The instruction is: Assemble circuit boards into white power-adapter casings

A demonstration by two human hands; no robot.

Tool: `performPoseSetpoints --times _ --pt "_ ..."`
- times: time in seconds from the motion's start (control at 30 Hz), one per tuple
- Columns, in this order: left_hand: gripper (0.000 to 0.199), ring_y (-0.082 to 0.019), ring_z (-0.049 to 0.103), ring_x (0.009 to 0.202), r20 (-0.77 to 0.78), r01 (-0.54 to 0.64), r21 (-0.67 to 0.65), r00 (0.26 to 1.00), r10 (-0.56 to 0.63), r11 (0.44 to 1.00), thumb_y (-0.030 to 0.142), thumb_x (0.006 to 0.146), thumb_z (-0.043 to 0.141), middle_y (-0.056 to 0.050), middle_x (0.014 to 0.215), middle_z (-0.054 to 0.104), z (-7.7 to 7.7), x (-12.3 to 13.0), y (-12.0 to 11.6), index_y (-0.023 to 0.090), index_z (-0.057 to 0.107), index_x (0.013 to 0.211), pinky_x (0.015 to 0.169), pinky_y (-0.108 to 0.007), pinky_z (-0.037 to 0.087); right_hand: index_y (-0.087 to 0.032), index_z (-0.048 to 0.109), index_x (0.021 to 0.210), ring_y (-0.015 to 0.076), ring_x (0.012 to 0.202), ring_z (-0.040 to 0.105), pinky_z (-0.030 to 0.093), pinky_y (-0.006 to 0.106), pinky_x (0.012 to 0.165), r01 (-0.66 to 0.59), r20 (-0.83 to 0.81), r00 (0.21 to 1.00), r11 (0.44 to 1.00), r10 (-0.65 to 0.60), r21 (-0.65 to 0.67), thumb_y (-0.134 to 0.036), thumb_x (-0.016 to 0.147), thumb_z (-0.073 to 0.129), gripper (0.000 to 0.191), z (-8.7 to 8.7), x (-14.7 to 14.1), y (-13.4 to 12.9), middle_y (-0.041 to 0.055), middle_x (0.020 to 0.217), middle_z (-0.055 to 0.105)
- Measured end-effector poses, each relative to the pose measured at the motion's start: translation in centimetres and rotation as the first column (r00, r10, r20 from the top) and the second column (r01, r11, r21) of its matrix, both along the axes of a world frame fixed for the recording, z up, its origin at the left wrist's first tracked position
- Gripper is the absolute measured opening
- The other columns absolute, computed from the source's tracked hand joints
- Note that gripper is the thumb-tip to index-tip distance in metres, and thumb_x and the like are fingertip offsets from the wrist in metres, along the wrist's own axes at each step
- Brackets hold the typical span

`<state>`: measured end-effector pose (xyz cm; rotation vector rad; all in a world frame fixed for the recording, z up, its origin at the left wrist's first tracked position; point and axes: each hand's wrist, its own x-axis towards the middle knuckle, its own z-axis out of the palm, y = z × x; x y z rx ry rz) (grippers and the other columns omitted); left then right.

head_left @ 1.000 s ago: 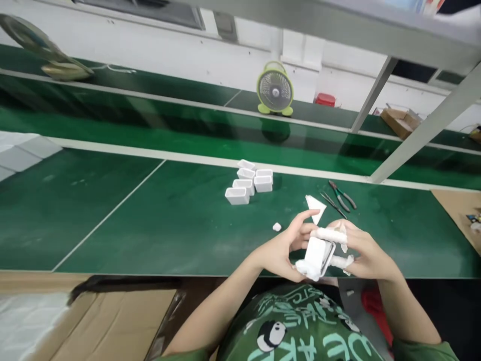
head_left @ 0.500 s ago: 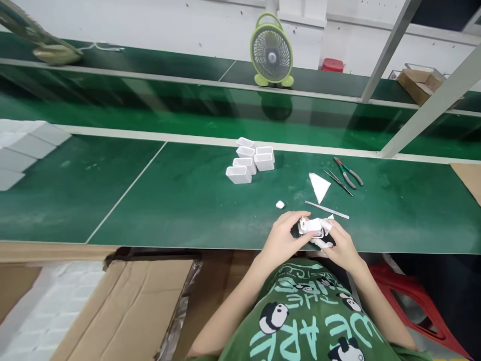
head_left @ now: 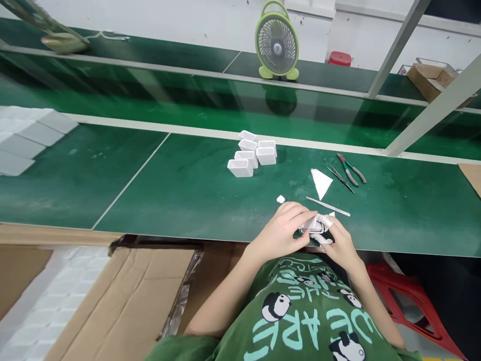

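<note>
Head cam: your left hand's (head_left: 282, 228) fingers now wrap further over the small white piece (head_left: 311, 224), pinching it at the counter's (head_left: 195, 190) near edge. Your right hand's (head_left: 343, 245) white-wrapped fingers grip its other side, so probably still two-handed work.

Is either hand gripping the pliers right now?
No, the pliers lie on the table, apart from the left hand and right hand, which hold a white piece.
</note>
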<state>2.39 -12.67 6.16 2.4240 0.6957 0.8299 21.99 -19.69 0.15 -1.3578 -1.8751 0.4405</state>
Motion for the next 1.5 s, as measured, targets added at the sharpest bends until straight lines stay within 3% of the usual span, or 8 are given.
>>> performPoseSetpoints --times 0.27,0.33,0.57,0.7,0.9,1.03,1.3,1.5 --pt "0.022 -0.028 0.045 0.133 0.039 0.035 0.153 0.998 -0.041 0.988 0.017 0.089 0.060 -0.011 0.128 0.063 -1.4 -0.8 -1.1 0.020 0.066 0.110 0.113 -0.056 0.030 -0.024 0.048 0.134 0.0259 0.113 0.059 0.052 0.041 0.096 0.002 -0.008 1.000 1.000 -0.002 -0.004 -0.020 0.091 0.055 0.044 -0.4 0.0 -0.2 0.0116 0.120 0.061" --pt "0.019 -0.031 0.038 0.139 0.139 0.007 0.151 0.990 -0.028 0.989 0.020 0.088 0.064 -0.014 0.137 0.055 -2.7 -0.7 -1.3 0.021 0.069 0.106 0.112 -0.057 0.033 -0.025 0.048 0.135 0.0254 0.113 0.059 0.052 0.041 0.095 -0.003 -0.006 1.000 1.000 0.003 -0.014 -0.019 0.091 0.055 0.045 -0.3 0.0 -0.2 0.0107 0.120 0.061" --pt "0.039 -0.023 0.063 0.111 0.359 -0.037 -0.084 0.931 0.065 0.996 0.027 0.079 0.075 -0.013 0.124 0.061 -6.2 0.1 -1.1 0.023 0.066 0.117 0.091 -0.037 0.056 -0.027 0.046 0.137 0.0258 0.114 0.059 0.052 0.041 0.096 -0.017 0.010 1.000 1.000 0.018 -0.022 -0.019 0.091 0.055 0.049 -0.5 0.3 -0.1 0.0105 0.122 0.060" --pt "0.049 -0.023 0.062 0.116 0.377 -0.033 -0.121 0.923 0.077 0.992 0.024 0.081 0.074 -0.012 0.131 0.061 -6.1 0.2 -1.3 0.028 0.059 0.128 0.096 -0.037 0.054 -0.027 0.046 0.138 0.0256 0.115 0.059 0.053 0.040 0.095 -0.024 0.022 0.999 1.000 0.024 -0.009 -0.017 0.090 0.054 0.050 -0.6 0.5 0.0 0.0105 0.123 0.060" --pt "0.097 -0.025 0.051 0.132 0.378 0.120 -0.321 0.926 0.011 0.940 0.023 0.081 0.073 -0.011 0.132 0.062 -5.7 -0.2 -0.6 0.030 0.009 0.153 0.111 -0.048 0.041 -0.022 0.041 0.137 0.0269 0.114 0.060 0.054 0.042 0.091 -0.048 0.046 0.998 0.998 0.046 0.038 -0.020 0.089 0.055 0.049 -0.7 0.7 0.3 0.0141 0.123 0.059" --pt "0.100 -0.026 0.051 0.132 0.432 0.224 -0.436 0.902 -0.015 0.872 0.025 0.080 0.075 -0.010 0.133 0.062 -6.0 -0.3 0.0 0.031 0.007 0.153 0.115 -0.052 0.034 -0.022 0.045 0.130 0.0278 0.113 0.060 0.054 0.045 0.092 -0.124 0.079 0.990 0.987 0.116 0.103 -0.020 0.089 0.055 0.043 -0.9 1.0 0.5 0.0157 0.123 0.057" --pt "0.103 -0.029 0.042 0.138 0.428 0.221 -0.459 0.904 -0.004 0.860 0.037 0.076 0.078 -0.013 0.141 0.054 -6.4 -0.2 0.0 0.032 0.010 0.152 0.116 -0.055 0.028 -0.026 0.053 0.125 0.0256 0.104 0.058 0.055 0.042 0.085 -0.270 0.162 0.955 0.955 0.250 0.121 -0.009 0.087 0.051 0.042 -0.4 1.6 1.5 0.0122 0.113 0.056" --pt "0.087 -0.031 0.044 0.136 0.680 0.216 -0.448 0.712 0.174 0.867 0.059 0.086 0.058 -0.016 0.142 0.052 -6.2 -2.4 -0.8 0.027 0.012 0.152 0.114 -0.053 0.030 -0.027 0.052 0.124 0.0266 0.096 0.059 0.056 0.043 0.077 -0.216 0.118 0.972 0.971 0.203 0.104 -0.010 0.085 0.053 0.043 0.5 3.6 -1.0 0.0128 0.111 0.053"
